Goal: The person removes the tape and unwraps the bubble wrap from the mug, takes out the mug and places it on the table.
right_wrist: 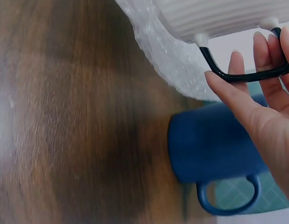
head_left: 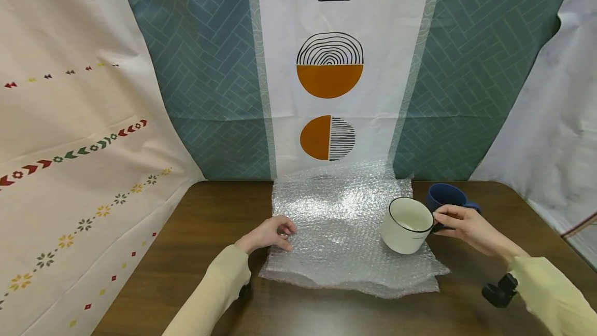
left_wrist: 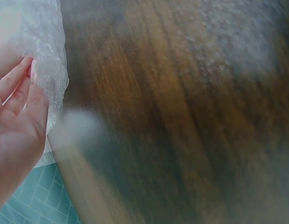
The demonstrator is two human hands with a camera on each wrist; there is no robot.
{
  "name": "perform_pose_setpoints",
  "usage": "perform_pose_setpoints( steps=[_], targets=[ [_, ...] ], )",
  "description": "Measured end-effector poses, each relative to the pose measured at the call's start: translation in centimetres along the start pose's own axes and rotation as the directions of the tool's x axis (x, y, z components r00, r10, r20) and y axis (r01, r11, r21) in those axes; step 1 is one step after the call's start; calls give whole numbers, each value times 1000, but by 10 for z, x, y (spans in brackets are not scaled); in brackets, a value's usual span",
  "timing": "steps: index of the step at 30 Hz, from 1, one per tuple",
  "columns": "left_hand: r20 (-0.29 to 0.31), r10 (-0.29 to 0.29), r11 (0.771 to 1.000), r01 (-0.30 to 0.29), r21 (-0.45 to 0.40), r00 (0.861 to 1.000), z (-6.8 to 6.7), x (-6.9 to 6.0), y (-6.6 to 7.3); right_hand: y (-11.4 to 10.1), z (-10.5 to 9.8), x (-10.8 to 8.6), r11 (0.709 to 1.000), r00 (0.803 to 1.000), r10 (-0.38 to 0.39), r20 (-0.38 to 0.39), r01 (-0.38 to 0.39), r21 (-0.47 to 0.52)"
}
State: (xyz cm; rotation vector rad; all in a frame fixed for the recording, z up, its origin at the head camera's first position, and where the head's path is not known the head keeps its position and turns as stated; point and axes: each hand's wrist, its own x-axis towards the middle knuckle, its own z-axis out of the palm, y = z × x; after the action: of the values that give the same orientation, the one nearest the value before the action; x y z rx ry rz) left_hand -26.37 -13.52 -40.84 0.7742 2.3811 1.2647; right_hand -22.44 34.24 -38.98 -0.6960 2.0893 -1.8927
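Observation:
A white mug [head_left: 407, 225] with a dark rim and a black handle [right_wrist: 251, 76] is at the right part of a sheet of bubble wrap [head_left: 336, 232]. My right hand [head_left: 471, 229] holds the mug by its handle, with fingers and thumb around it in the right wrist view. Whether the mug's base touches the wrap is hard to tell. My left hand [head_left: 268, 233] is at the wrap's left edge, fingers loosely bent, a gap between thumb and fingers. In the left wrist view no fold of wrap shows between those fingers.
Just behind my right hand stands a blue mug [head_left: 445, 194], its handle to the right. Everything lies on a brown wooden table [head_left: 224, 206]. Patterned cloths [head_left: 210, 66] hang behind and at the sides; the wrap's far end reaches the back cloth.

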Motion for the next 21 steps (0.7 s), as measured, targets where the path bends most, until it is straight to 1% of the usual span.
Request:
perform_pose_setpoints(
  steps=[4,6,8,10,15,17,21],
  targets=[
    [-13,8,1000,-8,21,1000,1,7,-17,0,-7,-7,1000,1000,3,14,-3,11],
    [-14,3,1000,-3,30,1000,1,10,-24,-1,-12,-12,1000,1000,0,28,-1,25],
    [-10,-5,999,5,34,1000,1,12,-29,-1,-17,-16,999,999,-7,48,5,35],
    [-3,-13,999,13,32,1000,1,14,-31,-1,-22,-21,999,997,-18,77,14,44],
    [2,-16,999,16,44,1000,0,14,-30,1,-37,-33,993,988,-54,146,39,109],
    [3,-17,999,17,52,1000,0,14,-30,3,-42,-37,990,986,-62,158,41,138],
    [7,-20,998,20,58,1000,0,15,-31,5,-52,-44,987,984,-67,167,41,158]
  ],
)
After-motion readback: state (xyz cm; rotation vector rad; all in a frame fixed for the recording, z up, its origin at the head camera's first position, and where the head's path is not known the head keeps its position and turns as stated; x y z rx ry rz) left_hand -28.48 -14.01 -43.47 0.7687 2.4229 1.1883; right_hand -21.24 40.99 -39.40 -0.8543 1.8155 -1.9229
